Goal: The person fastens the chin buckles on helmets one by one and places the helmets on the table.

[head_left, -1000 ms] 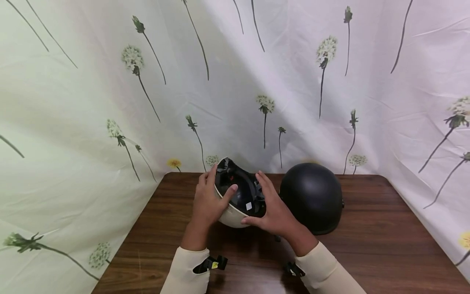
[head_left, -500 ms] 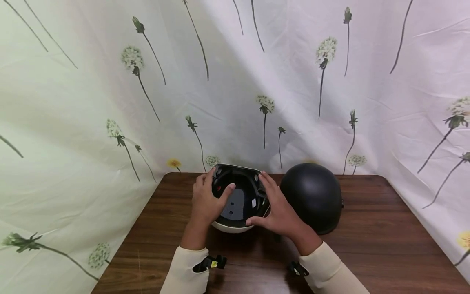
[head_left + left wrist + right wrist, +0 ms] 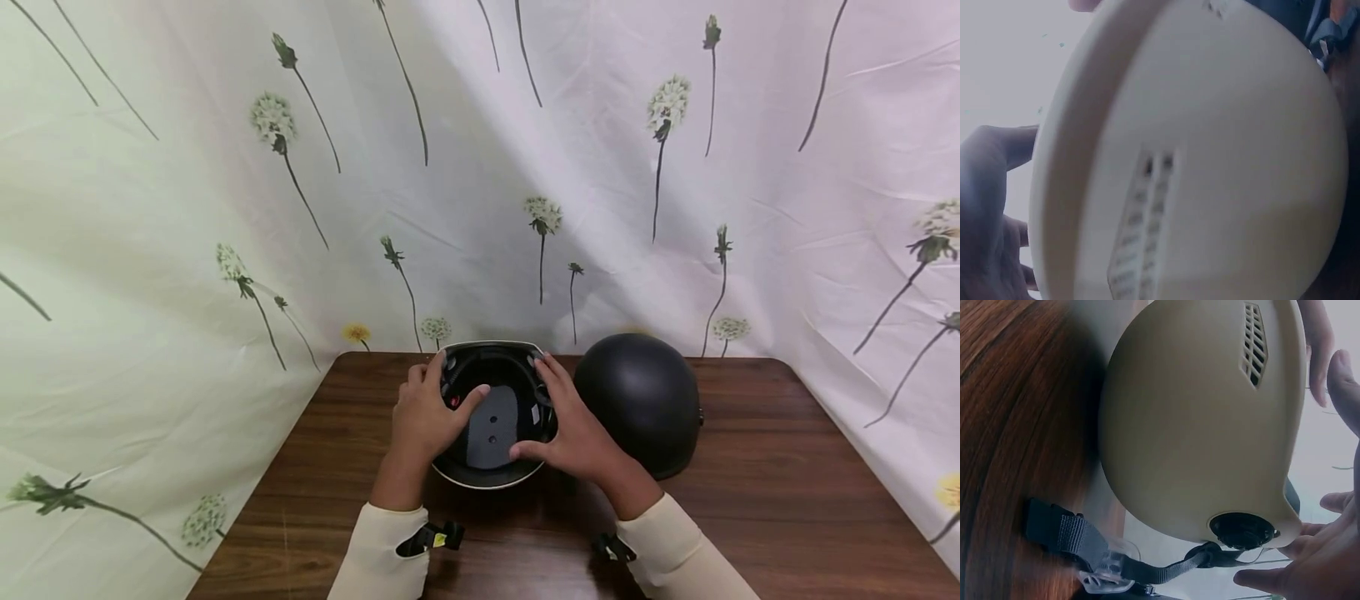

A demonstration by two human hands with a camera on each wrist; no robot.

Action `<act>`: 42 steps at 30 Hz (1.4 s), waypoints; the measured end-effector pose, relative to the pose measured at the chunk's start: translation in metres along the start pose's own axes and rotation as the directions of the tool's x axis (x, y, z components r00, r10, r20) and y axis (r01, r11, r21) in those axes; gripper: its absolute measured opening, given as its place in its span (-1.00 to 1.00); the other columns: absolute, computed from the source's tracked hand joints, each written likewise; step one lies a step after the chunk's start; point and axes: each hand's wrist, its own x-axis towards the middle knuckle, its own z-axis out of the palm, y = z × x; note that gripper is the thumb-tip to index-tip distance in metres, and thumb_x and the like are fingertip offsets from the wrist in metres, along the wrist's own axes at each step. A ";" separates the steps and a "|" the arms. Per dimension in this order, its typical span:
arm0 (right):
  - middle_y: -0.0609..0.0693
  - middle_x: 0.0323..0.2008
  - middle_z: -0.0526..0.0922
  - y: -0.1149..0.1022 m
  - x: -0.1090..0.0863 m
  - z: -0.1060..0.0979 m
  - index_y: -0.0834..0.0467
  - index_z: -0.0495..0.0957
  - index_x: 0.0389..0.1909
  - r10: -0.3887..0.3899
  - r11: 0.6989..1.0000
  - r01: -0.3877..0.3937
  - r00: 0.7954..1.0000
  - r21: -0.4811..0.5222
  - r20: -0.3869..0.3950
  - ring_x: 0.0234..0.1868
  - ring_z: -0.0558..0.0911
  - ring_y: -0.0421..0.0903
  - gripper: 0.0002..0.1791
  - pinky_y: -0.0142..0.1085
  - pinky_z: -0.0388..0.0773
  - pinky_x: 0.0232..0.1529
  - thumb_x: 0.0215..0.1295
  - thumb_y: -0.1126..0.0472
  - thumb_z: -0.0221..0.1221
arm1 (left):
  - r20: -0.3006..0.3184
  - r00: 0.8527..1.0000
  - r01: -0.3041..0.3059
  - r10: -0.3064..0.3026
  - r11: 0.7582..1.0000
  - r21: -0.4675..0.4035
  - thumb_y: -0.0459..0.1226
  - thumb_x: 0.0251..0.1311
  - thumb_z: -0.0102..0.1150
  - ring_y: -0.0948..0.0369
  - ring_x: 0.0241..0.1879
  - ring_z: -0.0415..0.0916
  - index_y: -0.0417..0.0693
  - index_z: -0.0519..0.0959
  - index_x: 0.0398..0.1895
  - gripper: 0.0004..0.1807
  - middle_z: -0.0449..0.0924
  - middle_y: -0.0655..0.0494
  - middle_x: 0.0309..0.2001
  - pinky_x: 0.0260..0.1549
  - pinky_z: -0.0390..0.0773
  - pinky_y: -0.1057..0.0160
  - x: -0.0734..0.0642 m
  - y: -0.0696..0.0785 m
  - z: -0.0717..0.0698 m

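Observation:
A cream helmet sits crown-down on the wooden table, its black inside facing up, with a grey pad and a small white label. My left hand is at its left rim, fingers extended and thumb spread over the opening. At the right rim is my right hand, its thumb also apart from the fingers. The right wrist view shows the vented shell, a black knob and fingertips right at the rim beside it. In the left wrist view, the shell fills most of the picture, with fingers beyond its edge.
A matte black helmet stands dome-up close to the right of the cream one. A dark strap with a clear buckle hangs near the table. A flower-printed cloth rises behind the table.
The cream helmet has rocked from a steep tilt to nearly level, its opening turning upward and toward me. Both hands have barely shifted, the right one slightly rightward. The black helmet has not moved.

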 end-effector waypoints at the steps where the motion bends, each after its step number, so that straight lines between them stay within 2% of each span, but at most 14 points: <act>1: -0.01 0.72 -0.26 0.001 0.000 -0.001 0.02 -0.12 0.73 0.001 1.000 -0.001 1.000 0.002 0.000 0.67 0.02 0.22 0.39 0.32 0.35 0.37 0.06 -0.17 0.60 | 0.006 1.000 -0.002 0.002 1.000 0.020 0.49 0.21 0.14 -0.34 0.32 0.39 0.11 0.14 0.69 0.13 0.28 -0.29 0.46 0.14 0.43 -0.46 0.000 -0.001 0.000; 5: -0.08 0.72 -0.29 0.004 -0.001 -0.002 -0.02 -0.14 0.73 0.017 1.000 -0.017 1.000 0.003 0.005 0.68 -0.04 0.18 0.40 0.32 0.30 0.41 0.05 -0.24 0.58 | 0.036 0.999 -0.030 0.026 0.995 0.093 0.48 0.16 0.19 -0.33 0.31 0.38 0.16 0.21 0.67 0.10 0.26 -0.29 0.46 0.14 0.36 -0.49 0.002 -0.006 0.000; 8: -0.07 0.72 -0.29 0.006 -0.001 -0.002 -0.02 -0.14 0.73 0.019 1.000 -0.019 1.000 0.004 0.008 0.69 -0.06 0.17 0.40 0.33 0.28 0.42 0.05 -0.27 0.56 | 0.054 0.997 -0.056 0.051 0.993 0.103 0.42 0.15 0.29 -0.31 0.35 0.31 0.20 0.33 0.61 0.02 0.19 -0.27 0.49 0.13 0.35 -0.48 0.003 -0.011 0.000; 14: -0.04 0.72 -0.26 0.007 -0.002 -0.004 0.01 -0.12 0.73 0.015 1.000 -0.015 1.000 0.015 -0.002 0.68 -0.04 0.22 0.38 0.36 0.28 0.40 0.07 -0.14 0.60 | 0.055 0.995 -0.087 0.086 0.996 0.024 0.26 0.14 0.46 -0.34 0.43 0.21 0.19 0.51 0.47 -0.16 0.07 -0.22 0.57 0.15 0.40 -0.49 0.007 -0.021 0.000; 19: -0.02 0.72 -0.26 0.008 -0.002 -0.007 0.02 -0.12 0.73 0.016 1.000 -0.016 1.000 0.022 -0.004 0.68 -0.06 0.21 0.36 0.37 0.24 0.42 0.09 -0.16 0.58 | 0.083 0.994 -0.075 0.077 0.997 -0.027 0.12 0.16 0.53 -0.39 0.50 0.13 0.11 0.57 0.39 -0.25 -0.05 -0.20 0.63 0.16 0.44 -0.47 0.008 -0.027 0.000; 24: 0.00 0.72 -0.25 0.011 -0.002 -0.009 -0.01 -0.12 0.73 0.031 0.999 -0.031 0.999 0.030 -0.006 0.68 -0.08 0.21 0.34 0.38 0.21 0.43 0.13 -0.18 0.55 | 0.086 0.995 -0.053 0.057 0.997 -0.054 -0.02 0.18 0.56 -0.39 0.54 0.06 0.06 0.58 0.37 -0.31 -0.12 -0.21 0.65 0.18 0.42 -0.46 0.010 -0.033 0.003; 29: 0.00 0.72 -0.24 0.012 -0.002 -0.011 0.02 -0.11 0.73 0.040 0.998 -0.039 0.999 0.050 -0.010 0.69 -0.11 0.20 0.31 0.38 0.18 0.44 0.15 -0.13 0.56 | 0.093 0.995 -0.031 0.037 0.997 -0.072 -0.15 0.19 0.57 -0.39 0.53 0.09 0.03 0.61 0.30 -0.40 -0.09 -0.26 0.64 0.14 0.49 -0.40 0.011 -0.035 0.007; 38: 0.08 0.71 -0.21 0.013 -0.004 -0.014 0.06 -0.06 0.72 0.041 0.997 -0.040 0.999 0.058 -0.011 0.69 -0.13 0.22 0.26 0.41 0.15 0.44 0.18 -0.12 0.54 | 0.110 0.993 -0.024 0.040 0.989 -0.143 -0.35 0.26 0.48 -0.38 0.37 0.37 -0.07 0.59 0.25 -0.51 -0.02 -0.33 0.60 0.12 0.56 -0.26 0.011 -0.036 0.009; 42: 0.11 0.71 -0.20 0.013 -0.003 -0.016 0.05 -0.04 0.71 0.046 0.997 -0.045 0.999 0.059 -0.015 0.69 -0.13 0.22 0.24 0.41 0.16 0.44 0.19 -0.10 0.54 | 0.103 0.993 -0.030 0.050 0.982 -0.189 -0.36 0.28 0.45 -0.38 0.39 0.34 -0.08 0.58 0.23 -0.53 0.02 -0.35 0.58 0.13 0.56 -0.27 0.012 -0.039 0.008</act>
